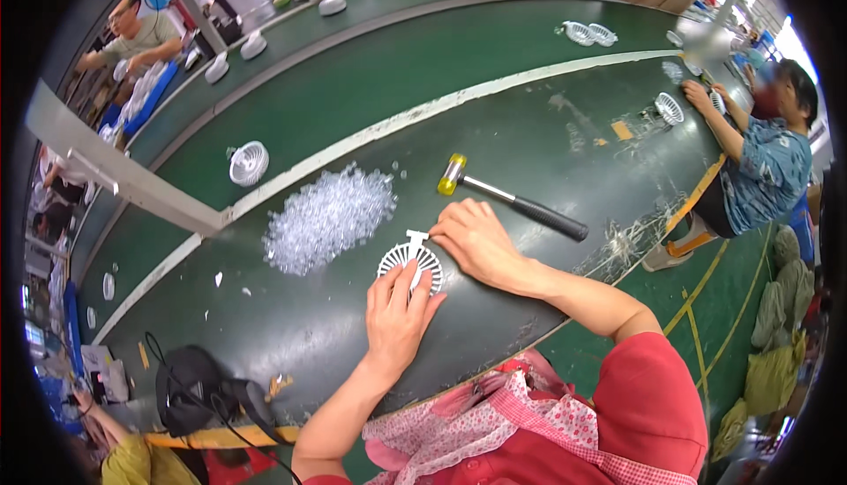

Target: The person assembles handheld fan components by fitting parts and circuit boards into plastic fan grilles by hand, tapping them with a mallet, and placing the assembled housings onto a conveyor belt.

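Note:
A round white slatted fan cover (411, 264) with a T-shaped stem lies on the dark worktable in front of me. My left hand (397, 316) grips its near side, fingers spread over the slats and the thumb at the right rim. At the far end of the stem, the thumb and fingertips of my right hand (476, 242) close on the crosspiece; anything smaller in that pinch is hidden. Just beyond and left is a heap of small clear plastic pieces (331, 219). A hammer (520, 203) with a yellow-tipped head and black handle rests beyond my right hand.
A green conveyor belt (353, 97) runs behind a pale rail (423, 115), carrying another white fan part (248, 163). At the near left sits a black bag-like object (187, 388) with a cable. A co-worker (768, 150) handles a white part at the right; a metal post (132, 167) stands left.

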{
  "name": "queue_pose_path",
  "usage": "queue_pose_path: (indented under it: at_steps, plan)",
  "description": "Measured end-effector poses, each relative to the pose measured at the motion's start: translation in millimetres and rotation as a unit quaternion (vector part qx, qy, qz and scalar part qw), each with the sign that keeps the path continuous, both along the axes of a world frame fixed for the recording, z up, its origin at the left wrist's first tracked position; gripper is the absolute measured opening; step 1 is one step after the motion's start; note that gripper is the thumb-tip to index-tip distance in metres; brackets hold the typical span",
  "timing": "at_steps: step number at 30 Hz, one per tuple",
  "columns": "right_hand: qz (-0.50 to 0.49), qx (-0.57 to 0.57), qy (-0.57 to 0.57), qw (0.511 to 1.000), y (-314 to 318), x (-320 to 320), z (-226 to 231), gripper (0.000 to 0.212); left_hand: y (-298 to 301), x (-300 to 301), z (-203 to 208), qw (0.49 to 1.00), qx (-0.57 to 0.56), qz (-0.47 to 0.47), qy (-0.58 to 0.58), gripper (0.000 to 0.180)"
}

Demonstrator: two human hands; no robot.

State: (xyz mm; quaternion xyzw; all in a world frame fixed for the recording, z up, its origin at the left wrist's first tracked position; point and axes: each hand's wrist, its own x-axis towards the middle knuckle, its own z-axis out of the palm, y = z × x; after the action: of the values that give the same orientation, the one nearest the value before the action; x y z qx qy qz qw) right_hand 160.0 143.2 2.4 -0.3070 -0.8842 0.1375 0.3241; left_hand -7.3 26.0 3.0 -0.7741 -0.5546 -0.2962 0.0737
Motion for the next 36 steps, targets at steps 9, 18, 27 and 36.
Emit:
queue_pose_path:
  at_steps: [9,18,27,36]
  plan:
    - [-0.017,-0.001,0.002,1.000,-15.5,-10.7,0.6,0.010,-6.7,-2.1,-1.5,1.000,-0.009,0.005,-0.017,0.042]
    - [-0.052,-0.011,-0.033,0.998,-20.6,-11.8,0.9,0.015,-7.1,-1.1,-1.5,1.000,-0.010,0.002,-0.015,0.042]
    - [-0.166,0.047,-0.102,0.980,9.4,42.5,19.1,0.035,-9.6,-0.9,-1.1,1.000,-0.004,0.008,-0.015,0.045]
    - [-0.060,-0.119,0.028,0.991,-12.9,47.7,71.5,0.029,-10.9,-4.2,-4.2,1.000,0.001,0.012,-0.009,0.045]
